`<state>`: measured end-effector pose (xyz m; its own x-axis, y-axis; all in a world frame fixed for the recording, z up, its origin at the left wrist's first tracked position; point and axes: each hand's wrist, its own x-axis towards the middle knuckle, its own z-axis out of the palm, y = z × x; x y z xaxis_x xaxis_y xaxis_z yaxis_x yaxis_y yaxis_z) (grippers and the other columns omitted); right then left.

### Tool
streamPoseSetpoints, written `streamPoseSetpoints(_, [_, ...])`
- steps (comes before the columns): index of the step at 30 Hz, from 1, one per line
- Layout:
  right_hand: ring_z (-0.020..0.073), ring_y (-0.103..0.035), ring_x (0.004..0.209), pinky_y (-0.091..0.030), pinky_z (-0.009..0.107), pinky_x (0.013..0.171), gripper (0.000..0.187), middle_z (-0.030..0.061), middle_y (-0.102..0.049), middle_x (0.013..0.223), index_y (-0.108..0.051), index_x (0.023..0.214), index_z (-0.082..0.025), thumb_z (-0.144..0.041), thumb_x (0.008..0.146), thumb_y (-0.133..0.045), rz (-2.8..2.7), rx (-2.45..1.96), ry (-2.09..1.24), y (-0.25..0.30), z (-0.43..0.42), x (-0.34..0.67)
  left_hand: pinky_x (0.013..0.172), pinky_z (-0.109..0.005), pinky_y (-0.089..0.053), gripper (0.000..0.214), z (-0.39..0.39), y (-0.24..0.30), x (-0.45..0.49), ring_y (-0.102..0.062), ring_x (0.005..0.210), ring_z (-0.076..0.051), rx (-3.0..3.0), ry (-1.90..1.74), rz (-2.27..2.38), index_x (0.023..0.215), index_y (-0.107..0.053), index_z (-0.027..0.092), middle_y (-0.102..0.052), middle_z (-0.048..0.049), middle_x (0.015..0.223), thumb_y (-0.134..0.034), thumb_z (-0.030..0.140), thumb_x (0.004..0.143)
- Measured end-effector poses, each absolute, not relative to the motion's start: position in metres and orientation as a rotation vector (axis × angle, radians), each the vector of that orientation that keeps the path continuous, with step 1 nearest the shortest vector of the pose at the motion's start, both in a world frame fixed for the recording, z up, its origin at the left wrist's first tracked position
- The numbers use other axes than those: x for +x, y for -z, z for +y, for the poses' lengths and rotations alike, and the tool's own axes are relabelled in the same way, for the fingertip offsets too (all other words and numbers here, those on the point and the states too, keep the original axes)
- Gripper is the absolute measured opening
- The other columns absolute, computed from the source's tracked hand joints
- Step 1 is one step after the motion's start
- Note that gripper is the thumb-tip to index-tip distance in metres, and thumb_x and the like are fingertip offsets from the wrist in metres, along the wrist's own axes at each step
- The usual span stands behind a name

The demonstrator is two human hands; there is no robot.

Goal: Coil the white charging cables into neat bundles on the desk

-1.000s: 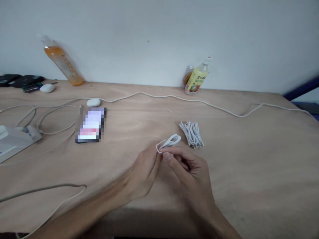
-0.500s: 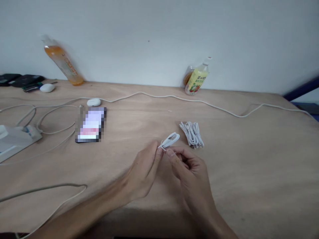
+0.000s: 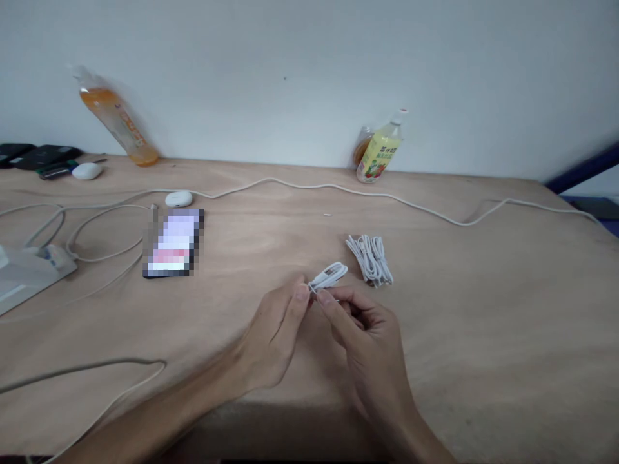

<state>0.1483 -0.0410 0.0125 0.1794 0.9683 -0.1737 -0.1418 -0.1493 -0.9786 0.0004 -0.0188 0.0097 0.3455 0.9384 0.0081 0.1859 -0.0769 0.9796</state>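
Note:
My left hand (image 3: pixel 278 328) pinches the near end of a small coiled white cable (image 3: pixel 329 275) between thumb and fingers. The coil's loops point away to the right, and a metallic connector shows among them. A thin white tie (image 3: pixel 313 289) crosses the coil where my fingertips meet. My right hand (image 3: pixel 370 335) is closed, its thumb and forefinger pinching this tie, and a short tip sticks out beyond them. Just past my right hand, several bundled white cables (image 3: pixel 371 260) lie together on the wooden table (image 3: pixel 483 309).
A phone (image 3: pixel 174 241) and a white earbud case (image 3: pixel 178 198) lie to the left, near a white power strip (image 3: pixel 33 277) with cables. One long white cable (image 3: pixel 329 186) runs across the table. An orange drink bottle (image 3: pixel 118 125) and a yellow-labelled bottle (image 3: pixel 380 154) lean against the wall.
The coiled cable has turned slightly, so its metallic connector now shows. My left thumb has shifted up a little over the coil's end. The whole view has moved slightly.

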Motion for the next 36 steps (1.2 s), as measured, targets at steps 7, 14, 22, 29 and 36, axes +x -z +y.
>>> streamPoseSetpoints(7, [0.011,-0.03,0.059,-0.028,0.027,0.057,0.025,-0.0069,-0.033,0.062,-0.083,0.079,-0.021,-0.046,0.083,-0.084,-0.872,-1.338,-1.22,-0.009,-0.043,0.145,0.075,-0.034,-0.038,0.043,-0.019,-0.01,0.004,-0.046,0.077,-0.018,1.443,-0.913,1.072,0.084,-0.052,0.022,-0.052,0.001,0.081,-0.039,0.051,0.114])
streamPoseSetpoints(14, [0.0102,-0.021,0.057,-0.023,0.026,0.052,0.027,-0.0073,-0.034,0.062,-0.081,0.081,-0.021,-0.048,0.086,-0.083,-0.856,-1.3,-1.274,-0.011,-0.043,0.143,0.07,-0.033,-0.034,0.047,-0.02,-0.007,0.005,-0.038,0.071,-0.016,1.344,-0.919,1.057,0.082,-0.049,0.023,-0.042,0.0035,0.077,-0.043,0.059,0.112])
streamPoseSetpoints(22, [0.0107,-0.022,0.054,-0.03,0.025,0.05,0.026,-0.0078,-0.032,0.061,-0.081,0.083,-0.024,-0.044,0.097,-0.073,-0.963,-1.185,-1.31,-0.025,-0.043,0.151,0.08,-0.033,-0.039,0.043,-0.017,-0.013,0.003,-0.047,0.078,-0.018,1.439,-0.92,1.063,0.084,-0.055,0.022,-0.057,0.0004,0.085,-0.041,0.05,0.113])
streamPoseSetpoints(29, [0.0151,-0.054,0.067,-0.048,0.027,0.063,0.024,-0.0009,-0.063,0.074,-0.08,0.091,-0.024,-0.045,0.099,-0.07,-1.161,-1.29,-1.288,-0.039,-0.047,0.159,0.075,-0.033,-0.037,0.043,-0.017,-0.015,0.004,-0.047,0.079,-0.018,1.383,-0.874,1.074,0.085,-0.057,0.021,-0.057,-0.0008,0.085,-0.043,0.052,0.111])
streamPoseSetpoints(36, [0.0159,-0.054,0.065,-0.046,0.028,0.059,0.024,-0.0016,-0.06,0.072,-0.078,0.092,-0.024,-0.045,0.098,-0.068,-1.255,-1.345,-1.28,-0.039,-0.048,0.163,0.067,-0.032,-0.031,0.05,-0.019,-0.009,0.004,-0.038,0.073,-0.016,1.198,-0.843,1.038,0.08,-0.051,0.021,-0.042,0.0023,0.076,-0.049,0.063,0.107])
